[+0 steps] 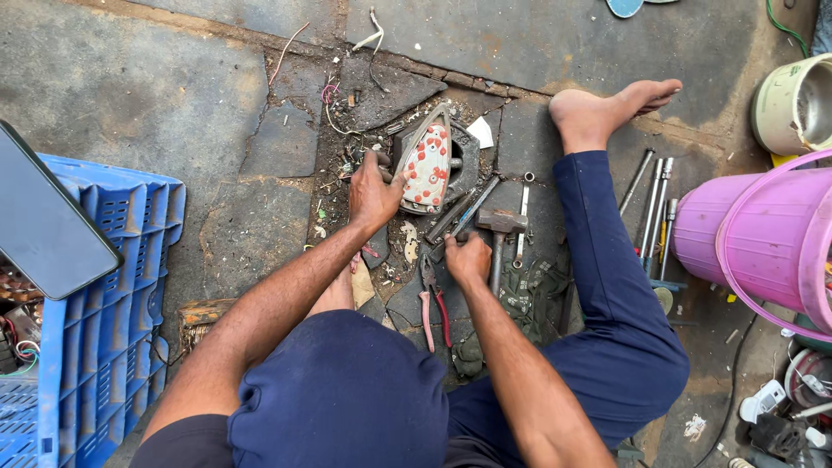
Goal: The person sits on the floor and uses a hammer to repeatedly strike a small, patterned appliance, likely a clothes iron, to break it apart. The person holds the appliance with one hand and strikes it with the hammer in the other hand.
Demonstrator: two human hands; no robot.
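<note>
Head view: clothes iron point(431, 165) lies on the stone floor point(173, 78), sole facing up, long axis running up-down in frame, tip pointing away from the person. Sole is grey metal with a pale, red-spotted patch. Left hand point(374, 192) is just left of it, fingers curled, gripping its lower-left edge. Right hand point(469, 257) sits below the iron, closed around a screwdriver point(472, 208) whose shaft angles up-right beside the iron. Hammer point(498, 227) and red-handled pliers point(433, 303) lie near.
</note>
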